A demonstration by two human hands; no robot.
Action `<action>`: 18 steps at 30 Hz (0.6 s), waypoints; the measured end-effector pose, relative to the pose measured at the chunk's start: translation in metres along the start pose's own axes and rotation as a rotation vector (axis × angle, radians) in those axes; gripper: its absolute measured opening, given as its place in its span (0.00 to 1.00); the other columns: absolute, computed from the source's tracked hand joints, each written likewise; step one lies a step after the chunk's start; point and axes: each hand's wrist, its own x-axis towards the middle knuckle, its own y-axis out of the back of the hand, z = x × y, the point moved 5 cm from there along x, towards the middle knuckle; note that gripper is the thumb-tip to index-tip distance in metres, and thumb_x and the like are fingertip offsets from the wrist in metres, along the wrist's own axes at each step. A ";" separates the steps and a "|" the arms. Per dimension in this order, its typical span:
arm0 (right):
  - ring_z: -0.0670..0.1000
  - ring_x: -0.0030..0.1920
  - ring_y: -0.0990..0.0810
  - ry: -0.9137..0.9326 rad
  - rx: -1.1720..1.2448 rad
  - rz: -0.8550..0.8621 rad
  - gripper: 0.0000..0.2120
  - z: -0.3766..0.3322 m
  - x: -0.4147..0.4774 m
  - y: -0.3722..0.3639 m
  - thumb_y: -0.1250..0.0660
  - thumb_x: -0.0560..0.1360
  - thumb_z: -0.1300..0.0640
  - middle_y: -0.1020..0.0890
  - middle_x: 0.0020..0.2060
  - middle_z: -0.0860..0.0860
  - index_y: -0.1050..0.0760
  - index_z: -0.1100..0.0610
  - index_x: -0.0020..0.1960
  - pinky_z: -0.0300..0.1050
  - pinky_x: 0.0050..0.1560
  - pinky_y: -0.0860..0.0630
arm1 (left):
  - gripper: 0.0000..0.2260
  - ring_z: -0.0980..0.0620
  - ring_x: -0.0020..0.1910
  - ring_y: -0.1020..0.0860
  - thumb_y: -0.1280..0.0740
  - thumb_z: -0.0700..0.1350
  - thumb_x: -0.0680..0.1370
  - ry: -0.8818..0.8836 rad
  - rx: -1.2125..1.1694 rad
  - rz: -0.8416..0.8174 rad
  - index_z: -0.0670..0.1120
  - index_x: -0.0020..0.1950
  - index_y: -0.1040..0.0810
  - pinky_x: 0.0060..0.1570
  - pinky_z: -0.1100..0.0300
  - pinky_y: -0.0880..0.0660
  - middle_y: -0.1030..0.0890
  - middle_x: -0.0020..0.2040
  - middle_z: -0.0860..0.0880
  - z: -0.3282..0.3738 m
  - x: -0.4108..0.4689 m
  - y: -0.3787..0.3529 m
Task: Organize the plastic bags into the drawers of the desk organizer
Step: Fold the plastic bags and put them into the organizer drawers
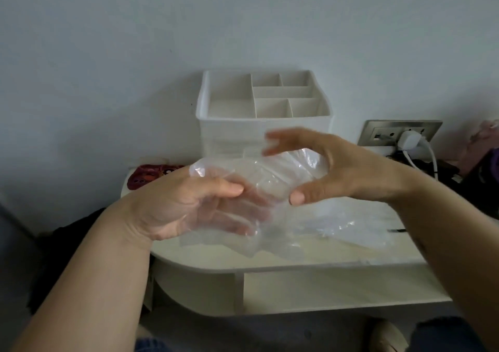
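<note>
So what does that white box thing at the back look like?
The white organizer looks like plastic. Its open top is split into six compartments: one big on the left, five smaller on the right. It stands upright on the table by the wall. The right hand and clear plastic bag hide most of its front, so drawers barely show.

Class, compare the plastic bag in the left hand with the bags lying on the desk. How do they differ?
The held bag is lifted above the desk, gripped by the left hand; the loose bags lie on the desk. The held bag is bunched and creased; the loose bags lie flatter. Both are clear plastic, outside the organizer.
</note>
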 end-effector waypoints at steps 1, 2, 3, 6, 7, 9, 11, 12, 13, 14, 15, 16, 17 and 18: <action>0.44 0.59 0.23 -0.011 0.008 -0.132 0.29 -0.003 0.001 -0.003 0.25 0.65 0.46 0.20 0.57 0.45 0.26 0.51 0.63 0.40 0.60 0.27 | 0.14 0.41 0.58 0.22 0.33 0.44 0.76 -0.001 -0.006 -0.015 0.39 0.58 0.20 0.50 0.52 0.22 0.20 0.58 0.37 0.000 0.000 0.000; 0.46 0.52 0.19 -0.015 0.021 -0.223 0.19 -0.005 0.000 -0.005 0.26 0.67 0.51 0.17 0.50 0.48 0.22 0.53 0.56 0.41 0.56 0.24 | 0.13 0.41 0.58 0.21 0.33 0.44 0.77 -0.005 -0.013 -0.034 0.40 0.57 0.19 0.50 0.52 0.22 0.20 0.57 0.38 0.000 0.000 0.001; 0.45 0.44 0.18 -0.012 0.033 -0.252 0.09 -0.007 -0.001 -0.003 0.27 0.69 0.54 0.16 0.42 0.48 0.19 0.53 0.48 0.38 0.49 0.23 | 0.12 0.42 0.58 0.21 0.34 0.45 0.77 -0.011 -0.020 -0.049 0.41 0.56 0.19 0.50 0.52 0.22 0.19 0.57 0.39 0.000 -0.001 0.002; 0.43 0.37 0.19 -0.038 0.143 -0.187 0.02 -0.008 -0.001 0.013 0.27 0.70 0.56 0.17 0.34 0.48 0.18 0.52 0.38 0.30 0.44 0.26 | 0.12 0.46 0.52 0.18 0.30 0.47 0.73 -0.012 -0.077 0.087 0.42 0.54 0.17 0.46 0.55 0.21 0.17 0.53 0.44 0.002 0.000 0.011; 0.45 0.39 0.18 -0.073 0.154 -0.135 0.02 -0.005 0.001 0.020 0.27 0.70 0.55 0.16 0.35 0.50 0.18 0.52 0.39 0.30 0.47 0.27 | 0.12 0.48 0.47 0.17 0.28 0.47 0.71 -0.009 -0.085 0.208 0.43 0.51 0.16 0.42 0.57 0.20 0.16 0.49 0.47 0.001 0.000 0.018; 0.44 0.39 0.17 -0.172 0.029 -0.032 0.02 0.010 0.009 0.027 0.27 0.70 0.53 0.15 0.34 0.49 0.18 0.51 0.41 0.33 0.48 0.28 | 0.09 0.53 0.39 0.17 0.28 0.45 0.70 -0.009 -0.009 0.495 0.45 0.48 0.14 0.36 0.63 0.21 0.16 0.39 0.52 -0.005 0.001 0.032; 0.41 0.36 0.17 -0.288 -0.248 0.027 0.04 0.026 0.019 0.025 0.27 0.70 0.52 0.16 0.31 0.46 0.18 0.52 0.43 0.35 0.45 0.29 | 0.07 0.56 0.35 0.17 0.30 0.42 0.74 0.026 0.272 0.766 0.45 0.50 0.16 0.33 0.64 0.22 0.17 0.34 0.55 -0.010 0.002 0.043; 0.41 0.35 0.18 -0.323 -0.377 0.055 0.05 0.033 0.024 0.021 0.27 0.70 0.52 0.17 0.31 0.46 0.19 0.52 0.44 0.35 0.43 0.29 | 0.07 0.55 0.36 0.17 0.31 0.43 0.76 0.051 0.487 0.875 0.47 0.52 0.17 0.35 0.62 0.22 0.17 0.35 0.55 -0.010 0.002 0.045; 0.42 0.34 0.18 -0.343 -0.473 0.096 0.07 0.038 0.028 0.016 0.27 0.70 0.52 0.18 0.31 0.45 0.20 0.53 0.45 0.35 0.42 0.27 | 0.07 0.53 0.38 0.17 0.32 0.44 0.76 0.068 0.711 0.945 0.48 0.53 0.19 0.39 0.58 0.22 0.17 0.36 0.54 -0.009 0.003 0.045; 0.44 0.36 0.19 -0.360 -0.544 0.141 0.08 0.043 0.031 0.011 0.26 0.69 0.51 0.21 0.34 0.43 0.21 0.52 0.45 0.37 0.42 0.26 | 0.09 0.52 0.41 0.18 0.32 0.46 0.76 0.084 0.913 0.986 0.49 0.55 0.21 0.42 0.56 0.23 0.18 0.38 0.54 -0.008 0.005 0.043; 0.45 0.39 0.20 -0.378 -0.609 0.188 0.09 0.046 0.032 0.007 0.26 0.69 0.49 0.23 0.37 0.42 0.21 0.50 0.47 0.39 0.43 0.26 | 0.12 0.51 0.43 0.20 0.32 0.48 0.75 0.105 1.069 1.013 0.51 0.58 0.22 0.45 0.55 0.24 0.19 0.40 0.55 -0.009 0.007 0.039; 0.46 0.42 0.22 -0.398 -0.674 0.228 0.11 0.049 0.032 0.004 0.27 0.70 0.47 0.23 0.40 0.42 0.23 0.48 0.50 0.41 0.44 0.27 | 0.15 0.50 0.46 0.21 0.33 0.50 0.75 0.122 1.176 1.037 0.51 0.62 0.25 0.46 0.54 0.25 0.19 0.43 0.55 -0.009 0.008 0.037; 0.47 0.45 0.23 -0.416 -0.739 0.265 0.13 0.051 0.031 0.002 0.28 0.70 0.46 0.22 0.43 0.42 0.24 0.47 0.52 0.42 0.44 0.29 | 0.17 0.50 0.49 0.21 0.34 0.50 0.76 0.131 1.252 1.062 0.52 0.65 0.27 0.47 0.55 0.25 0.19 0.46 0.55 -0.010 0.010 0.035; 0.47 0.47 0.23 -0.414 -0.798 0.314 0.14 0.052 0.028 0.002 0.29 0.71 0.44 0.21 0.45 0.42 0.25 0.46 0.54 0.42 0.43 0.31 | 0.19 0.49 0.50 0.22 0.34 0.51 0.76 0.129 1.315 1.080 0.53 0.67 0.29 0.46 0.56 0.27 0.19 0.47 0.55 -0.010 0.011 0.033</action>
